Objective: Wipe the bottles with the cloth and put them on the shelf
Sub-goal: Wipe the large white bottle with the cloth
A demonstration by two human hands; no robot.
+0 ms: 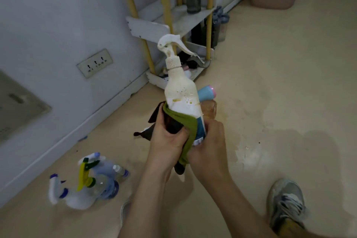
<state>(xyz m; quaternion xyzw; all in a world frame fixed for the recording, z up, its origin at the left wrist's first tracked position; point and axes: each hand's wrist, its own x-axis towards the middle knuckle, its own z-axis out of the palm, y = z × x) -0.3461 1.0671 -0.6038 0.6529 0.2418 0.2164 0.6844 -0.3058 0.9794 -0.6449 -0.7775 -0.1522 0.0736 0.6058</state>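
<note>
Item: white spray bottle, held upright and slightly tilted in mid-air above the floor, in front of the shelf with yellow posts. Condition: yellowish grime on shoulder, neck and trigger; lower body partly covered. Cloth, green and dark, wrapped round the bottle's lower half. Left hand: fingers curled round the cloth, pressing it to the bottle. Right hand: fingers closed round the bottle's base. Nearby: blue bottle and amber bottle just behind the held one; cluster of spray bottles on the floor to the left, blurred; wet patch on the floor to the right, near a shoe. Hazards, as judged: a low grip on a greasy bottle may let it slip or tip; wiping upward may catch the trigger and spray; the cloth's hanging tail may smear cleaned areas; stepping on the wet patch may cause a slide; the shelf's cluttered bottom tier may be knocked during placing.
</note>
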